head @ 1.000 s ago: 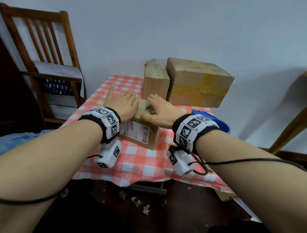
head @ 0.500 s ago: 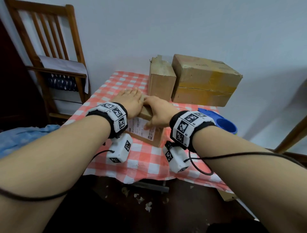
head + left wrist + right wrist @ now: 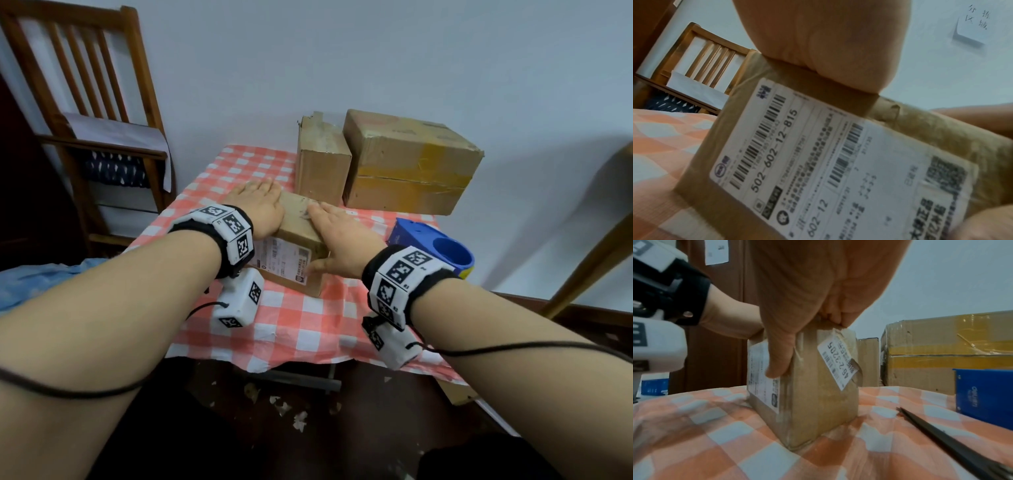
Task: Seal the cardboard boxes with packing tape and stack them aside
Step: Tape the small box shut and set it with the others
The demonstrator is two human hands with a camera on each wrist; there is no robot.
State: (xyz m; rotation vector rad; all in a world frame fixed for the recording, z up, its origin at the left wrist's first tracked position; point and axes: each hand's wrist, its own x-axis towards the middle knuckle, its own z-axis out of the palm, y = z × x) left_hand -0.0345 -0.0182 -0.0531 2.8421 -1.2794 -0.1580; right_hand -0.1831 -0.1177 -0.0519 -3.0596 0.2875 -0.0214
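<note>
A small cardboard box (image 3: 297, 224) with a white shipping label on its front face stands on the checked tablecloth (image 3: 291, 325). My left hand (image 3: 257, 209) lies flat on the left part of its top, fingers straight. My right hand (image 3: 339, 233) rests on the right part of the top, its thumb (image 3: 779, 358) pressed down the front face onto the label. The left wrist view shows the label and the box (image 3: 818, 162) under my palm (image 3: 818, 48). In the right wrist view the box (image 3: 818, 395) has a second small label peeling at its side.
A narrow box (image 3: 322, 169) and a large box (image 3: 407, 164) with yellow tape stand at the back against the wall. A blue tape dispenser (image 3: 436, 248) sits at the right. A dark blade-like tool (image 3: 951, 443) lies right of the small box. A wooden chair (image 3: 85, 120) stands at the left.
My hands were close together on the box top half a second ago. They have slid apart, the left toward the left edge and the right toward the right edge.
</note>
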